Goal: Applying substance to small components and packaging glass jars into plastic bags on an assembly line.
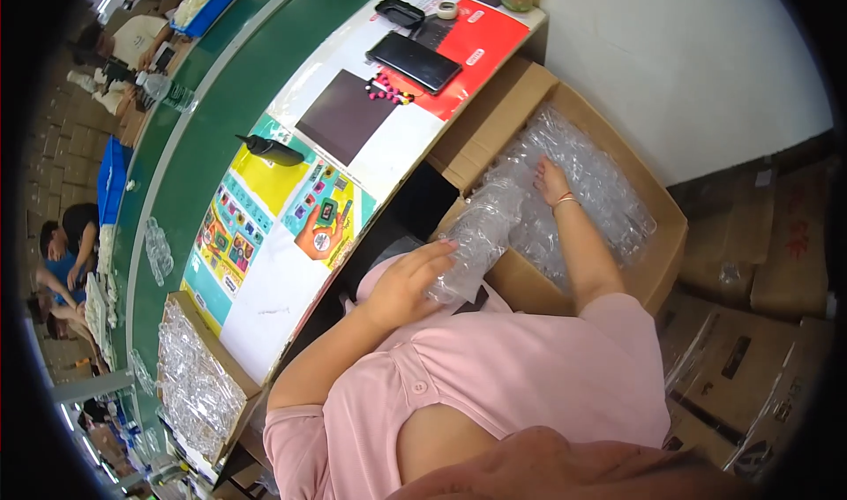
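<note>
A long stack of clear plastic trays (483,220) slants from my lap over the near edge of a cardboard box. My left hand (410,286) is wrapped round its near end, fingers on top of the plastic. Inside the cardboard box (663,275) lies a heap of clear plastic trays (587,178). My right hand (551,182) reaches over that heap, next to the far end of the stack. Its fingers look apart, touching the plastic, and I make out nothing gripped in them. Glare on the plastic hides single pieces.
Left of me, a table (265,310) bears a phone (413,61), a beaded strap (388,92) and a black bottle (270,150). A second carton of clear plastic pieces (196,385) stands near its end. Beyond runs a green conveyor (238,85); people sit across it. Closed cartons (741,368) are stacked right.
</note>
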`<state>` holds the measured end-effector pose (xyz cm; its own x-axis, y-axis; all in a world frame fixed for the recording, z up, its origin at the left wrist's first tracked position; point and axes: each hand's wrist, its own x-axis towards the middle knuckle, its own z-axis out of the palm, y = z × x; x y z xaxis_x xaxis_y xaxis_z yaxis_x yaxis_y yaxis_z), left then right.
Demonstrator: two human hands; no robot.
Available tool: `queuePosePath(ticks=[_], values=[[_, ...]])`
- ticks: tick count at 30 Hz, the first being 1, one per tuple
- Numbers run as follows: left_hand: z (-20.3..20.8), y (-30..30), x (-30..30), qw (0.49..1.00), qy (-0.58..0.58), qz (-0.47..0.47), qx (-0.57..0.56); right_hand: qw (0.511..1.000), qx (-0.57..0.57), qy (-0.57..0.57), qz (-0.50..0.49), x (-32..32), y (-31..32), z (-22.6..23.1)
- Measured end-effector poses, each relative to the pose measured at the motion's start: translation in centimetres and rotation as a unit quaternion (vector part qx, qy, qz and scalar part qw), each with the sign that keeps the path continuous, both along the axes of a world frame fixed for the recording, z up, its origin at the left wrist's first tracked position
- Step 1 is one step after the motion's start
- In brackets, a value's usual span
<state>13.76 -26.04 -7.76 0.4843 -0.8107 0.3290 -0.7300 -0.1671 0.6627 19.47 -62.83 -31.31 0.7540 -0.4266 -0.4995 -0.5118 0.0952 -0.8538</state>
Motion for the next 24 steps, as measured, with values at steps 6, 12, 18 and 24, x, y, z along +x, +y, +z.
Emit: queuePosePath(ticks=[6,12,18,24], values=[[0.0,1.7,0.8,0.996,0.058,0.069,-0.008,0.956,0.159,-0.134,-0.205,3.6,0.8,-8.4],[2.5,3.2,0.0,0.983,0.142,0.108,-0.034,0.943,0.251,-0.143,-0.163,-0.8,-1.1,-7.5],[8.9,10.8,-4.0,0.908,0.153,0.235,-0.310,0.985,0.097,-0.139,0.044,-6.0,6.3,12.6],[21.2,20.3,-3.7,0.741,0.002,0.307,-0.597,0.878,0.195,-0.274,0.342,-6.5,21.0,26.8]])
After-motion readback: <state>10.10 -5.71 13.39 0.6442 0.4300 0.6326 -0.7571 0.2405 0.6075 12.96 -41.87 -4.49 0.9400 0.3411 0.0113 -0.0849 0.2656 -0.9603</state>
